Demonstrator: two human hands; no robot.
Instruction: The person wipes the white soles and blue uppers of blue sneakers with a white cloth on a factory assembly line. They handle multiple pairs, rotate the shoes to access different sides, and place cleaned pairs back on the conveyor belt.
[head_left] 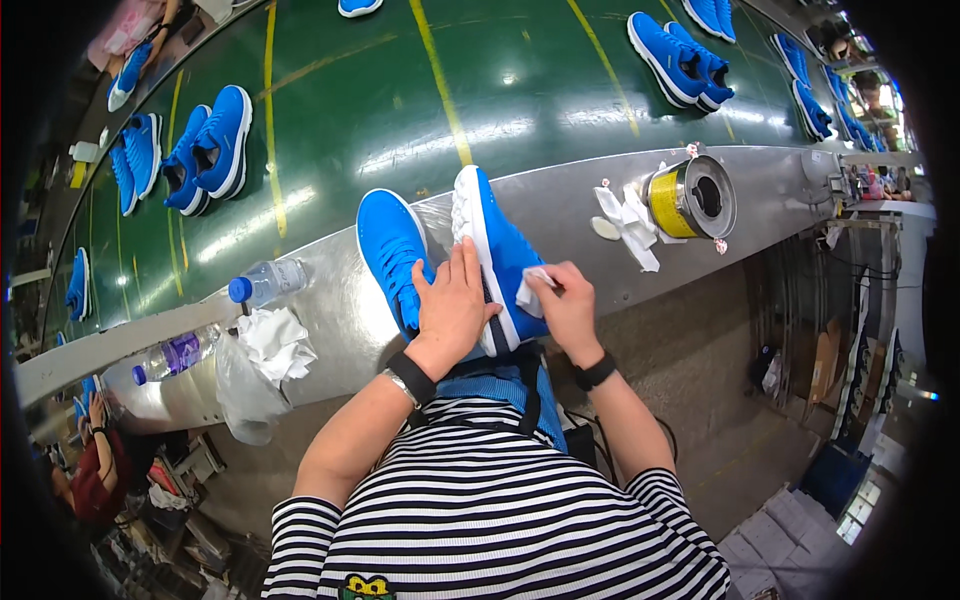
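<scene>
A blue sneaker [512, 255] with a white sole lies tipped on its side at the near edge of the metal ledge. My left hand [448, 310] steadies it, fingers and thumb against the sole. Pinched in my right hand [568, 312] is a crumpled white cloth or tissue [533, 292], pressed to the blue upper near the heel. Just left of that sneaker, its blue mate [388, 240] stands upright with laces showing, partly covered by my left hand.
Beyond the metal ledge [345, 300] runs a green conveyor belt [350, 110] carrying several blue sneakers [222, 145]. At right sit a round metal can [692, 200] and white scraps [630, 222]. Leftward are a bottle [268, 282], crumpled paper [276, 345] and a plastic bag [247, 395]. Other people work nearby.
</scene>
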